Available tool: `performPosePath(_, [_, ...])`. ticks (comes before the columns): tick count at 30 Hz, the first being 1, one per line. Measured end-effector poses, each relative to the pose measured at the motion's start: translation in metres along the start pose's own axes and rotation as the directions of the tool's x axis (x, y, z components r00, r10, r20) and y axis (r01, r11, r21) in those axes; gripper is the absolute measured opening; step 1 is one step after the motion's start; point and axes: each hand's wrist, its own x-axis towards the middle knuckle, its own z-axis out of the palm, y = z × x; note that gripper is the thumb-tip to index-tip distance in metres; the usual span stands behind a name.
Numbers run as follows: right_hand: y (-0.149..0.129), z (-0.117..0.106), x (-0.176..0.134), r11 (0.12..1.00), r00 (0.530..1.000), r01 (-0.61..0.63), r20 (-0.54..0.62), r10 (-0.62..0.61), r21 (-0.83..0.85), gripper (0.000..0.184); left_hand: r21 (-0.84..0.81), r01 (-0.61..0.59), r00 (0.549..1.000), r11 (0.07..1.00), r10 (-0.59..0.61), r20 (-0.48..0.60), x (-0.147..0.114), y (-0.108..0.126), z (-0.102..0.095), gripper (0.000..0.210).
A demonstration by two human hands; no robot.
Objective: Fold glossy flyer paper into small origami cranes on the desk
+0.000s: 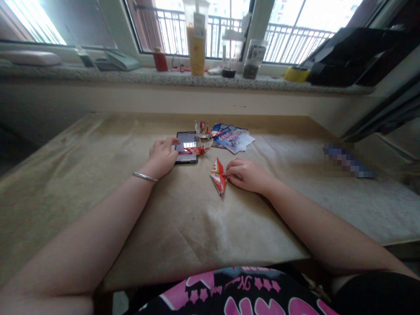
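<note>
A phone or small tablet [187, 157] with a lit, reflecting screen lies flat on the table. At its left edge rests my left hand [164, 153], a fingertip over the screen and the fingers loosely stretched out. Closer to me lies a diamond-shaped folded paper [218, 177], red-orange with white and yellow print. The fingers of my right hand [243, 174] pinch its right edge against the table. Red and white folded paper pieces [203, 129] sit beside the device, and one partly covers its screen. Several blue and white printed sheets [233, 139] are fanned out behind the folded paper.
A tan cover [157, 245] with creases spreads over the table. A blurred dark-blue item [349, 162] lies at the right. On the windowsill [131, 76] stand a tall yellow-filled cup [197, 48], a red container [160, 60], clear cups [252, 61] and a black bag [341, 61].
</note>
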Motion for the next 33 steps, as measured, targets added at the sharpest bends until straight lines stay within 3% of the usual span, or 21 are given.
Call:
performPosePath(4, [-0.001,-0.001,0.001,1.0,1.0,0.007,-0.004,-0.007,-0.005,0.018,0.054,-0.147,0.987,0.988,0.15,-0.06,-0.006,0.015,-0.007,0.033])
performPosePath(7, [-0.002,-0.002,0.001,1.0,1.0,0.002,0.0,-0.002,-0.01,0.021,0.043,-0.359,0.929,0.932,0.361,-0.076,-0.013,0.029,-0.01,0.027])
performPosePath(10, [-0.002,-0.003,0.0,1.0,1.0,-0.003,0.0,0.003,-0.025,0.022,-0.049,-0.614,0.79,0.788,0.612,-0.039,-0.02,0.043,-0.008,0.025])
performPosePath(13, [0.0,-0.002,-0.001,1.0,1.0,0.006,-0.017,-0.007,-0.029,0.023,-0.152,-0.753,0.644,0.64,0.765,0.028,-0.026,0.055,-0.007,0.029])
performPosePath(16, [0.002,-0.001,-0.002,1.0,0.999,0.013,-0.036,-0.013,-0.013,0.023,-0.235,-0.797,0.553,0.556,0.829,0.085,-0.029,0.063,-0.008,0.032])
performPosePath(18, [0.004,0.0,-0.003,1.0,0.999,0.006,-0.045,-0.006,-0.001,0.022,-0.26,-0.808,0.515,0.529,0.848,0.124,-0.03,0.066,-0.009,0.03])
performPosePath(23, [0.002,0.0,-0.003,1.0,0.999,-0.026,-0.04,0.026,0.003,0.019,-0.306,-0.778,0.507,0.548,0.836,0.209,-0.032,0.062,-0.005,0.032])
performPosePath(29, [-0.004,-0.004,-0.002,0.996,0.998,-0.06,0.009,0.061,-0.073,0.02,-0.257,-0.738,0.571,0.624,0.781,0.254,-0.03,0.055,0.0,0.033])
performPosePath(33, [-0.011,-0.008,-0.002,0.989,0.994,-0.106,0.03,0.109,-0.102,0.022,-0.222,-0.77,0.548,0.598,0.798,0.251,-0.03,0.057,-0.003,0.032])
